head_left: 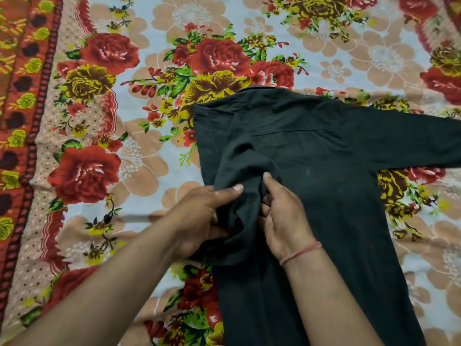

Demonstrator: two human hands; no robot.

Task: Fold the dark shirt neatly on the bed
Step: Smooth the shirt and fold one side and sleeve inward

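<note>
The dark shirt (324, 171) lies back-up on the flowered bedsheet (139, 151), collar at the far end. Its right sleeve stretches out flat toward the right edge of the view. Its left sleeve is folded in over the back and bunched in the middle. My left hand (199, 221) grips that bunched sleeve from the left, thumb on top. My right hand (282, 216), with a red thread at the wrist, pinches the same bunch from the right. The shirt's lower body runs down between my forearms and out of view.
The bedsheet has large red and yellow roses on pale blue, with a red patterned border (22, 121) down the left side. Bare sheet lies left of the shirt and beyond the collar.
</note>
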